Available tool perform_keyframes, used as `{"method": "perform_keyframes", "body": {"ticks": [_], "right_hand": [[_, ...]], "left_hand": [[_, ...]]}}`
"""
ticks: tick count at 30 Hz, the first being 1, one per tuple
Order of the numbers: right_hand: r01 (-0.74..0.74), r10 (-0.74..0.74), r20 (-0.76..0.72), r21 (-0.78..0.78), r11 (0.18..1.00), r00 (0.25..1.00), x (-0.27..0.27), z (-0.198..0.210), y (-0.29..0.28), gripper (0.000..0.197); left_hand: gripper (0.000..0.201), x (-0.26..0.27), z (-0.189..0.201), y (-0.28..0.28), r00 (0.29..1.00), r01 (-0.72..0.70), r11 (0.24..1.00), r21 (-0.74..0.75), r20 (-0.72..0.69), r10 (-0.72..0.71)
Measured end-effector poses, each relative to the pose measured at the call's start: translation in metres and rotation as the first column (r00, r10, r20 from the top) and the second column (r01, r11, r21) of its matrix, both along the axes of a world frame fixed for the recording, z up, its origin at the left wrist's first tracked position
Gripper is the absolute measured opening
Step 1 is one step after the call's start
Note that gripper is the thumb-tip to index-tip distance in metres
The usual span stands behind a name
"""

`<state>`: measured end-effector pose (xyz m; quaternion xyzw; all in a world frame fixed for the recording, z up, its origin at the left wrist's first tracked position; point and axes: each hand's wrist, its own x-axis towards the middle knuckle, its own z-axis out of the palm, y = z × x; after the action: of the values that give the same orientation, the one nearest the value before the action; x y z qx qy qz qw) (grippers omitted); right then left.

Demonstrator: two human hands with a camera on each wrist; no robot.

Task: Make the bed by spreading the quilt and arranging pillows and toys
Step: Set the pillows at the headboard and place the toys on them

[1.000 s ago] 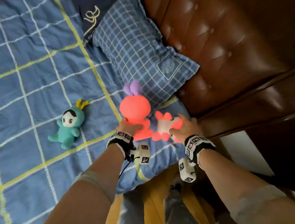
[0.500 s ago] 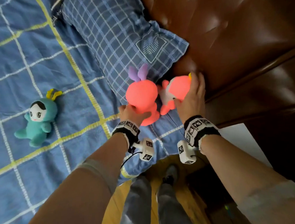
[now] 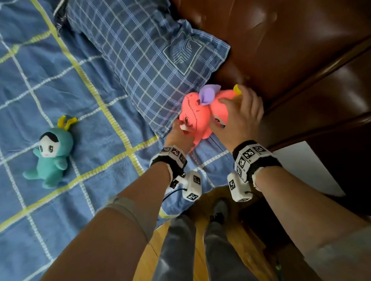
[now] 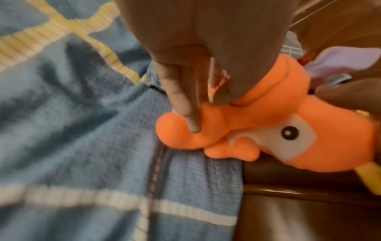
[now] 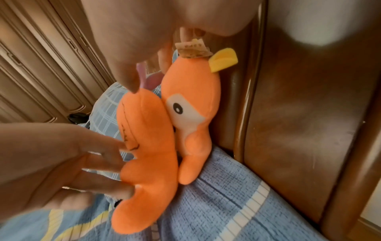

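Note:
Two orange plush toys stand pressed side by side on the blue checked quilt (image 3: 76,98) at the bed's corner by the headboard. My right hand (image 3: 241,116) grips the head of the yellow-eared one (image 3: 218,112) (image 5: 191,97), its thumb reaching onto the purple-eared one (image 3: 192,114) (image 5: 148,138). My left hand (image 3: 180,132) (image 4: 195,97) presses straight fingers (image 5: 103,163) against the purple-eared toy's lower body. A teal doll (image 3: 51,150) lies face up on the quilt to the left. The checked pillow (image 3: 147,57) lies just behind the toys.
The brown padded headboard (image 3: 282,40) and its wooden frame (image 5: 288,130) rise right behind the toys. Wooden floor (image 3: 206,241) and my legs show below the bed's edge. A wooden wardrobe (image 5: 41,65) stands beyond the pillow.
Both orange toys have moved toward the headboard and now touch. The purple-eared one has turned its face toward me. My right hand has closed over the yellow-eared toy's head.

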<state>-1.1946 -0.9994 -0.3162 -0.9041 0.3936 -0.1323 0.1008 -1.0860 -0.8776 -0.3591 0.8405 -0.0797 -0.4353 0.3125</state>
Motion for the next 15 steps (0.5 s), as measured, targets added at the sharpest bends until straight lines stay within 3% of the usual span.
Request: {"method": "perform_keyframes", "body": {"ticks": [2, 4, 6, 8, 9, 11, 12, 15], "right_hand": [[-0.005, 0.005, -0.057, 0.004, 1.000, 0.998, 0.003, -0.004, 0.001, 0.065], [-0.021, 0.021, -0.099, -0.003, 1.000, 0.995, 0.015, -0.004, 0.004, 0.074], [-0.035, 0.035, -0.144, 0.002, 0.999, 0.989, 0.031, -0.004, 0.005, 0.068], [-0.030, 0.040, -0.182, 0.059, 0.998, 0.983, 0.042, -0.008, 0.004, 0.052], [-0.043, 0.058, -0.188, 0.081, 0.996, 0.980, 0.045, -0.011, 0.002, 0.044], [-0.135, 0.147, -0.158, 0.087, 0.987, 0.976, 0.044, -0.020, -0.002, 0.029], [-0.193, 0.202, -0.130, 0.081, 0.978, 0.971, 0.042, -0.022, -0.002, 0.023], [-0.223, 0.235, -0.127, 0.105, 0.969, 0.964, 0.042, -0.021, -0.001, 0.033]], "left_hand": [[0.058, 0.013, -0.006, 0.010, 0.999, -0.035, 0.998, -0.054, -0.018, 0.034], [0.062, 0.025, -0.003, 0.018, 0.999, 0.014, 0.995, -0.098, -0.044, -0.018], [0.089, 0.042, -0.002, 0.016, 0.975, 0.192, 0.980, -0.060, 0.126, -0.183], [0.114, 0.061, 0.002, 0.006, 0.862, 0.385, 0.923, 0.028, 0.346, -0.370], [0.117, 0.069, 0.003, 0.000, 0.782, 0.467, 0.881, 0.073, 0.432, -0.450], [0.111, 0.080, 0.002, -0.012, 0.621, 0.634, 0.764, 0.119, 0.511, -0.595], [0.104, 0.082, 0.003, -0.014, 0.597, 0.675, 0.731, 0.104, 0.504, -0.624], [0.070, 0.078, 0.014, -0.011, 0.693, 0.589, 0.800, 0.113, 0.438, -0.572]]}}
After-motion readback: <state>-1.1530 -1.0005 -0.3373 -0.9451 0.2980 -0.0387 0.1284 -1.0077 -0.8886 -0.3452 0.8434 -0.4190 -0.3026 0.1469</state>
